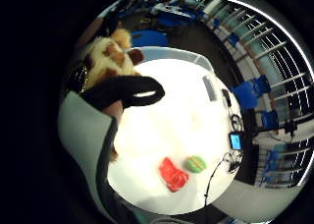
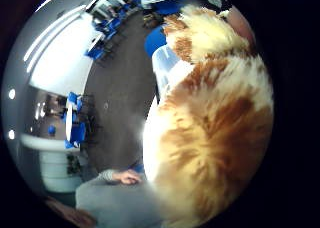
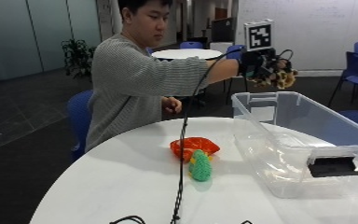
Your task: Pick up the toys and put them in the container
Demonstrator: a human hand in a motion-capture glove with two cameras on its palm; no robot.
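No readable text, labels or numbers anywhere.

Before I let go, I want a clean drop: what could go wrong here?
The hand holds the plush toy near the clear container's far rim, so it may catch the edge or fall outside. The cable runs beside the red toy and green toy and could drag them.

Container [image 3: 303,140] mouth open — toys [image 3: 194,156] beside it.
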